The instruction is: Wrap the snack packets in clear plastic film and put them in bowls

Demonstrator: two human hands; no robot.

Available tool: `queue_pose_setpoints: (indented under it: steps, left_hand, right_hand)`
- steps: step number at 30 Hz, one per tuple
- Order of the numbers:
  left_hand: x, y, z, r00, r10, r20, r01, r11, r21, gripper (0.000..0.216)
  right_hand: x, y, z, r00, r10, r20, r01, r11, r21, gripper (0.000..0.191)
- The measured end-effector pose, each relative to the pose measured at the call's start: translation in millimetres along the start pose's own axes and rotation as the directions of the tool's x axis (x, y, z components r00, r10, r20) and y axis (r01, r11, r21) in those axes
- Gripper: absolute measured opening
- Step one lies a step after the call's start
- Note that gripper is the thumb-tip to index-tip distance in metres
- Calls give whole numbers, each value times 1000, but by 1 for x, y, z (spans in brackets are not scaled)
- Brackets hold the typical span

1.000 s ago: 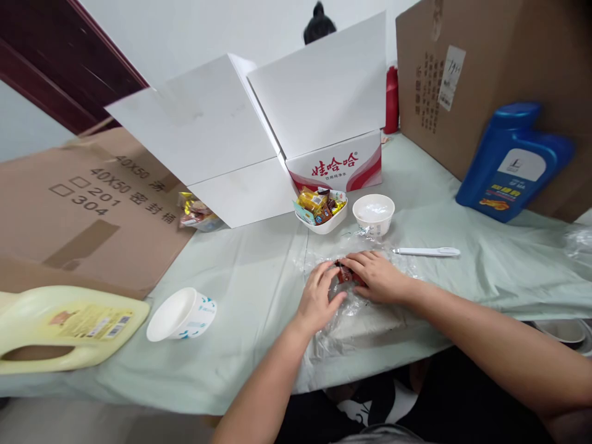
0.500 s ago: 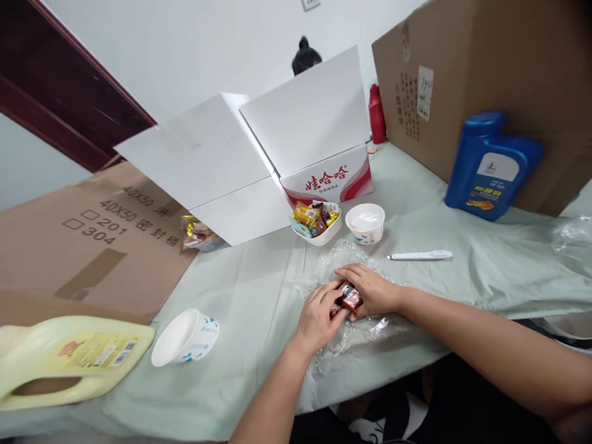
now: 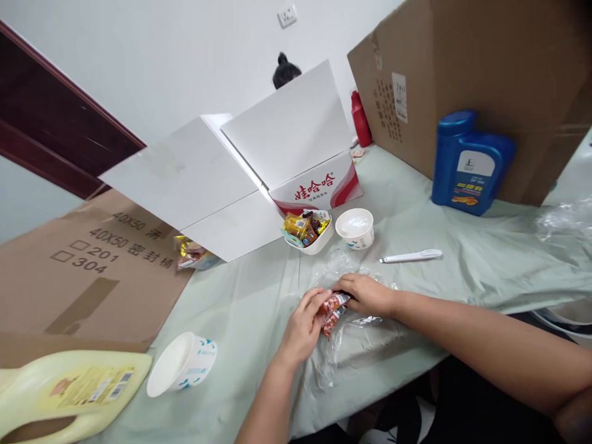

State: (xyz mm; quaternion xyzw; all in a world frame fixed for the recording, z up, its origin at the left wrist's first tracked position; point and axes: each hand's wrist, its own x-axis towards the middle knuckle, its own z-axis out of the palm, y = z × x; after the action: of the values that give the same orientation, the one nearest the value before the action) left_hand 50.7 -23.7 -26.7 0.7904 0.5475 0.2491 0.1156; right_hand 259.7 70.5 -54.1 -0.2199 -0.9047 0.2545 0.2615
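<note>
1. The left hand (image 3: 303,324) is curled, its fingertips pinched on the near end of the small red foil snack packets (image 3: 332,306). The packets sit between both hands, just above the front edge of the table.
2. The right hand (image 3: 367,295) is closed over the packets' far end, palm down.
3. Under and around the packets lies a crinkled clear plastic bag (image 3: 356,336). Whether the packets are inside it cannot be told.
4. The packets look light, soft and slippery, and likely crush easily. A pinch on the sealed ends should hold better than one on the smooth middle.
5. The surface is a wrinkled pale green tablecloth (image 3: 240,290). From the left it carries:
   - a pale yellow plastic jug (image 3: 69,388) on its side
   - a flat brown cardboard sheet (image 3: 92,265)
   - a tipped white paper cup (image 3: 182,364)
   - an open white carton with red lettering (image 3: 314,185)
   - a white bowl of wrapped sweets (image 3: 319,242)
   - a small white paper bowl (image 3: 354,227)
   - a white pen-shaped tool (image 3: 411,255)
   - a blue plastic jug (image 3: 469,163)
6. A large brown cardboard box (image 3: 462,68) stands behind the blue jug.
7. The room has a dark wooden door frame (image 3: 46,135) at the left and a plain white wall (image 3: 185,55). Another person's head (image 3: 283,71) shows behind the carton.
</note>
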Motion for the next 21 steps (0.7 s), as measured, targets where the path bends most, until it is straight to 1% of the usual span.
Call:
queue_pose_setpoints:
  steps: [3,5,6,9,10,12,14,16,17,19,20,21]
  left_hand:
    - [-1,18,-7,993,15,116,-24,996,83,46]
    - [0,30,-7,989,-20,147,-1,990,139,45]
    - [1,33,-5,988,-53,144,28,985,172,43]
    - [7,38,3,985,-156,79,132,960,248,41]
    - [8,36,4,983,-166,76,143,958,247,45]
    - [11,30,2,982,-148,121,124,974,187,55]
    - [11,21,-10,975,-125,186,113,991,72,58]
    - [13,9,-29,966,-144,217,159,986,-52,51]
    - [16,3,-42,960,-183,210,208,972,-106,47]
    - [27,-5,-69,935,-313,166,342,918,-199,45]
    - [38,-7,-83,913,-391,118,408,882,-234,48]
    - [51,-8,-96,894,-443,67,444,858,-257,54]
  right_hand:
    - [-1,-1,0,997,-55,47,58,996,-62,45]
    - [-2,-1,1,995,-67,74,73,994,-85,59]
    - [-3,-1,2,995,-62,84,70,993,-96,68]
    - [-4,0,6,994,-20,105,34,991,-133,91]
    - [-4,0,7,993,-4,115,20,989,-143,96]
    - [-5,-1,9,990,23,138,-1,987,-158,101]
    - [-5,-2,9,986,41,159,-14,986,-168,101]
    - [-6,-2,8,983,51,176,-19,984,-175,97]
    - [-6,-3,8,982,51,183,-18,984,-176,95]
    - [-6,-3,7,981,47,189,-15,985,-169,92]
    - [-6,-3,7,981,45,190,-13,986,-166,91]
    - [-6,-3,7,981,44,190,-13,986,-164,91]
